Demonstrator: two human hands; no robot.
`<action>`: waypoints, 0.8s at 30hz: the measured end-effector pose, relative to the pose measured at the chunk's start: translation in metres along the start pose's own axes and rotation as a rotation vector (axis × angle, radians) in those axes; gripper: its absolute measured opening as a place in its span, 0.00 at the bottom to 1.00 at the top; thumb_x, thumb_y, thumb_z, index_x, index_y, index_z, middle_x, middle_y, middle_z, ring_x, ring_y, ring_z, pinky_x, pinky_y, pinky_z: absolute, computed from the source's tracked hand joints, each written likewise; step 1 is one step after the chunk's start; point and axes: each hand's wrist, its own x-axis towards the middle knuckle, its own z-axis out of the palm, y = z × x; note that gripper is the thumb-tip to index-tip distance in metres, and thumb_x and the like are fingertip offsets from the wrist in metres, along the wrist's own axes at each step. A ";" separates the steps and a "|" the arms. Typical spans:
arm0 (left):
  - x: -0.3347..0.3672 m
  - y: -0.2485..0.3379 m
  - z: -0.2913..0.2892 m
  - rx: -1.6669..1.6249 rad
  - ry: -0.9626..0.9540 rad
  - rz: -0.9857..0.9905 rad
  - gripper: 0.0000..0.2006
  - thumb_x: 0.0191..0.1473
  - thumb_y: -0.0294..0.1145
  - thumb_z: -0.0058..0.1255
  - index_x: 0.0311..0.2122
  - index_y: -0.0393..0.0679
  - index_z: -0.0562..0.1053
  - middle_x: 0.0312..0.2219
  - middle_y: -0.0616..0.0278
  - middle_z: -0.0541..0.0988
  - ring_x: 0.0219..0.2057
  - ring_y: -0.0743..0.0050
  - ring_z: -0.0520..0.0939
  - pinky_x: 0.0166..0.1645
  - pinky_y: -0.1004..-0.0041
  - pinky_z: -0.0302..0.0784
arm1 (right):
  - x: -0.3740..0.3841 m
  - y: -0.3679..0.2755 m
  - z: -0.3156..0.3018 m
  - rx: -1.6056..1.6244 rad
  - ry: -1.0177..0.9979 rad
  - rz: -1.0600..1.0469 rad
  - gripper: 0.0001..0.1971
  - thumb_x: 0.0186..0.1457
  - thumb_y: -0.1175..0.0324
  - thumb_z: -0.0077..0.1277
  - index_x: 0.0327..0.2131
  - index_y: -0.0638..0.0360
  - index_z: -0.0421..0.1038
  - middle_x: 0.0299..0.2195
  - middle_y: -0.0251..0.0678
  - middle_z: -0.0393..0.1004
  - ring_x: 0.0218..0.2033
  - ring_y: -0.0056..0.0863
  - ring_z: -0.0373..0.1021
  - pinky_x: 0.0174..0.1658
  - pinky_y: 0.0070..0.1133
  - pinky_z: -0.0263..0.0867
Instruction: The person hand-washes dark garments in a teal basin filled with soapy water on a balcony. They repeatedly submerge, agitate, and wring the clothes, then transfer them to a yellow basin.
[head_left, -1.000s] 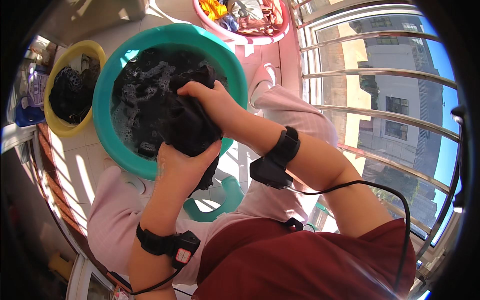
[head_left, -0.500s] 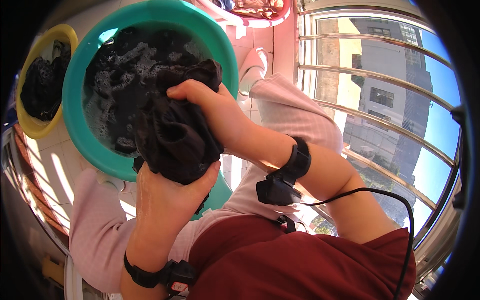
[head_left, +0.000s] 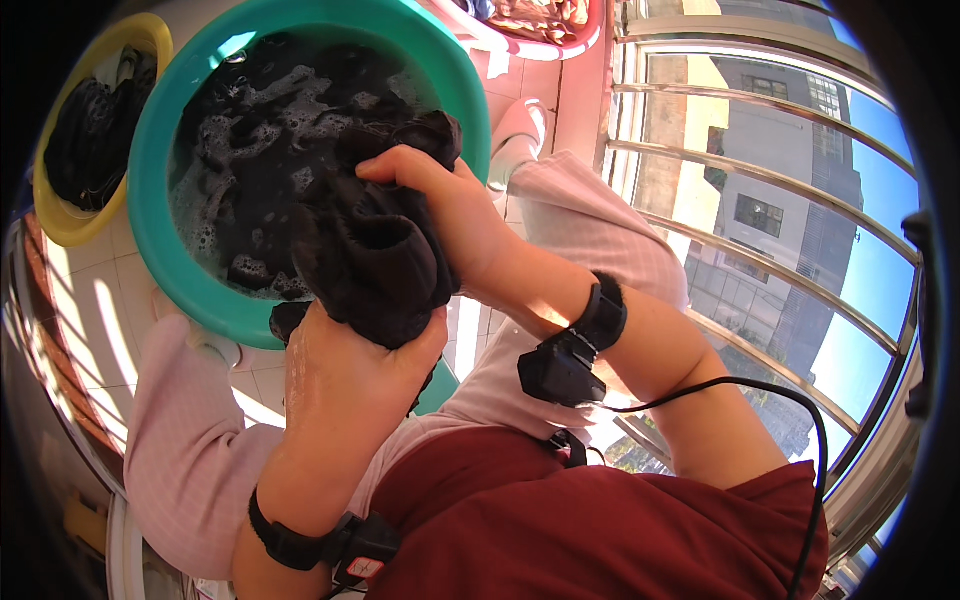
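Between my two hands is a bunched, wet-looking black garment (head_left: 375,255), held over the near right side of a green basin (head_left: 160,240). My left hand (head_left: 350,365) grips it from below and nearest me, thumb pressed along its lower edge. From the right, my right hand (head_left: 445,205) closes round the upper part, thumb lying on top of the cloth. Most fingers of both hands are hidden beneath the fabric. Dark water with patches of foam (head_left: 290,95) fills the basin, and more black cloth shows in it. What kind of garment this is, I cannot make out.
A yellow basin (head_left: 55,215) with dark clothes stands at the far left. At the top, a pink basin (head_left: 520,45) holds more clothing. Metal window bars (head_left: 770,170) run along the right. A black cable (head_left: 760,385) trails from my right wrist strap.
The view has shifted slightly, so the basins sit a little higher and further right. Both hands keep their hold on the black garment, which has moved slightly up and right in the picture.
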 end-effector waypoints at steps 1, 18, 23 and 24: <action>0.001 -0.003 0.000 0.027 -0.018 -0.010 0.20 0.42 0.36 0.60 0.40 0.34 0.74 0.31 0.52 0.80 0.33 0.60 0.81 0.39 0.67 0.75 | 0.003 0.003 -0.001 -0.005 0.006 0.002 0.13 0.46 0.67 0.53 0.34 0.66 0.71 0.30 0.36 0.73 0.30 0.25 0.69 0.38 0.22 0.67; 0.040 -0.090 0.030 0.194 0.010 -0.130 0.28 0.45 0.50 0.52 0.41 0.32 0.72 0.35 0.40 0.78 0.40 0.41 0.78 0.45 0.58 0.72 | 0.079 0.077 -0.024 -0.665 0.111 0.018 0.22 0.43 0.59 0.53 0.34 0.72 0.72 0.33 0.52 0.76 0.35 0.41 0.73 0.40 0.29 0.67; 0.037 -0.088 0.028 0.184 -0.051 -0.123 0.27 0.42 0.52 0.54 0.38 0.36 0.75 0.35 0.41 0.78 0.40 0.43 0.78 0.45 0.58 0.73 | 0.068 0.067 -0.015 -0.832 0.092 0.008 0.22 0.46 0.59 0.52 0.37 0.74 0.71 0.35 0.46 0.75 0.37 0.32 0.71 0.40 0.27 0.66; 0.037 -0.087 0.027 0.181 -0.055 -0.119 0.29 0.40 0.56 0.56 0.38 0.38 0.76 0.35 0.43 0.79 0.40 0.45 0.79 0.44 0.59 0.73 | 0.063 0.066 -0.014 -0.882 0.110 0.007 0.22 0.46 0.60 0.52 0.37 0.73 0.71 0.36 0.47 0.75 0.38 0.32 0.71 0.41 0.27 0.66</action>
